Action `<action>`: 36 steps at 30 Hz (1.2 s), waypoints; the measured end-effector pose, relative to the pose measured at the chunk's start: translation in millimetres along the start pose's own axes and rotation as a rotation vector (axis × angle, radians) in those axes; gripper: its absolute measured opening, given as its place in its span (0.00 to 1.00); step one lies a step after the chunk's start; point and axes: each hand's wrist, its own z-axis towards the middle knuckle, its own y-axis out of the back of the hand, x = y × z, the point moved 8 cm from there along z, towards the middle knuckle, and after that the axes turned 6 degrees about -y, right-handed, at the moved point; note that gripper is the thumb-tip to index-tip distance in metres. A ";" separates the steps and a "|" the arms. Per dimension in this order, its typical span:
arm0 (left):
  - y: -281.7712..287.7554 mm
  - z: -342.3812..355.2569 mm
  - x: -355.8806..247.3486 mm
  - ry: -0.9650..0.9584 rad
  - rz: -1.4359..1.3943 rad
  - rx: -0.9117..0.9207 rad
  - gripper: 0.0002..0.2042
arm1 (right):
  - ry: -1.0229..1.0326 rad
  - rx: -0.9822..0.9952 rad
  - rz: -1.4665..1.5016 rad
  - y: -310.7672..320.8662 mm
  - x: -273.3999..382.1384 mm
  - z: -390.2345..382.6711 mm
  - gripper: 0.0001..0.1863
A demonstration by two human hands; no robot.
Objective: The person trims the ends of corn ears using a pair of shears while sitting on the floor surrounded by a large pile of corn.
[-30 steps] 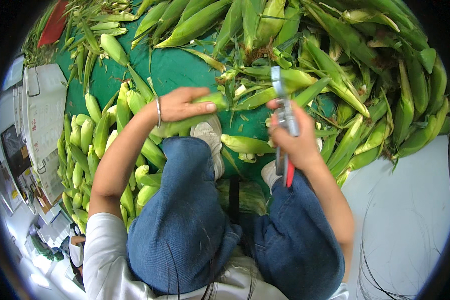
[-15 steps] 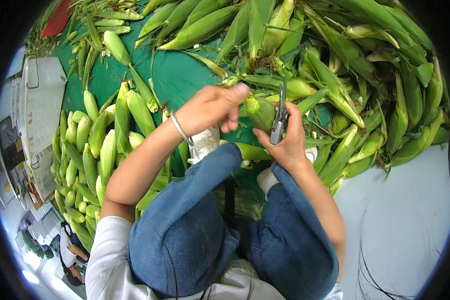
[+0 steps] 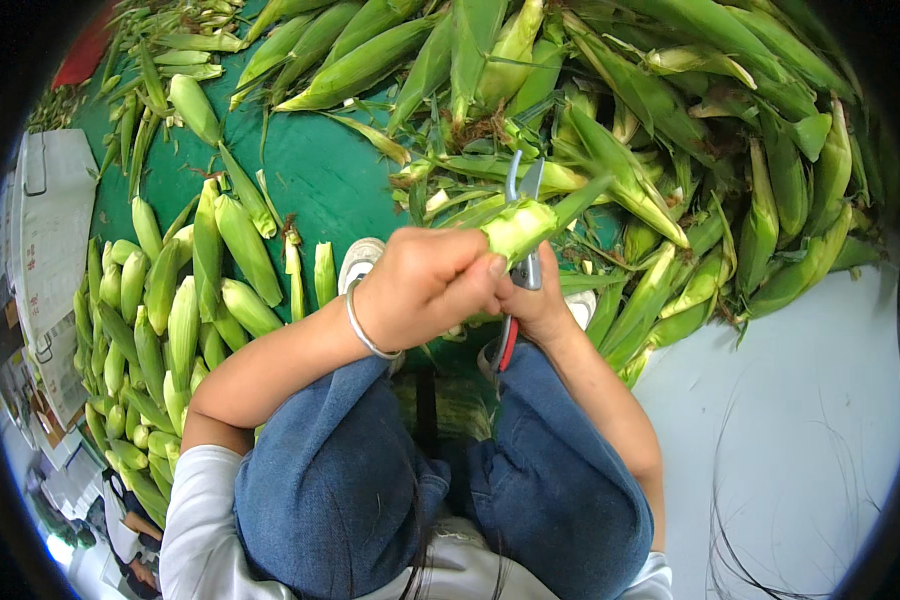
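Observation:
My left hand (image 3: 425, 285), a bracelet at its wrist, is closed against a green ear of corn (image 3: 518, 232). The ear's pale cut end points up, and a strip of husk (image 3: 582, 203) sticks out to the right. My right hand (image 3: 542, 305) grips pruning shears (image 3: 526, 268) with a red handle grip, close beside the ear. The blades stand apart, pointing away from me beyond the ear. My fingers overlap the lower part of the ear, so how much each hand supports it is hidden.
A big heap of unhusked corn (image 3: 660, 120) spreads across the far right. Trimmed ears (image 3: 160, 330) are piled at my left on a green surface (image 3: 315, 165), with husk scraps farther off. White boards (image 3: 55, 230) stand at the left edge; another person (image 3: 130, 530) is low left.
My left hand has come down and right, closing at the ear. The ear and the shears have tilted, and the red handle grip now shows. The view has shifted slightly.

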 end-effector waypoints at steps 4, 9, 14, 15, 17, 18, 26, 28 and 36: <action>14.0 -0.5 32.5 0.546 -0.185 0.067 0.20 | 0.343 -0.226 -0.629 -4.6 37.4 -6.7 0.35; 13.0 -5.9 45.8 0.633 -0.342 0.084 0.17 | 0.564 -0.393 -1.057 -5.4 49.4 -13.6 0.35; 7.1 -6.9 42.0 0.499 -0.462 -0.055 0.14 | 0.481 -0.339 -0.847 -5.7 49.0 -10.9 0.36; 4.5 -5.4 37.1 0.391 -0.432 -0.070 0.13 | 0.404 -0.307 -0.695 -1.6 43.0 -10.0 0.36; -1.4 -3.5 25.1 0.176 -0.372 -0.099 0.12 | 0.250 -0.242 -0.392 3.3 28.7 -9.7 0.36; 1.9 2.6 3.8 0.008 -0.037 -0.023 0.12 | 0.158 -0.186 -0.164 0.5 23.8 -7.7 0.38; 30.7 -23.6 15.9 0.261 -0.444 -0.157 0.11 | 0.032 -0.062 -0.277 -4.7 12.2 6.2 0.35; 76.3 -56.4 23.8 0.385 -0.340 -0.268 0.11 | 0.105 -0.060 -0.395 -3.0 12.2 6.2 0.34; 263.8 -332.3 -35.9 0.390 -0.013 -1.290 0.10 | -0.035 -0.021 -0.294 3.7 -14.1 -6.1 0.31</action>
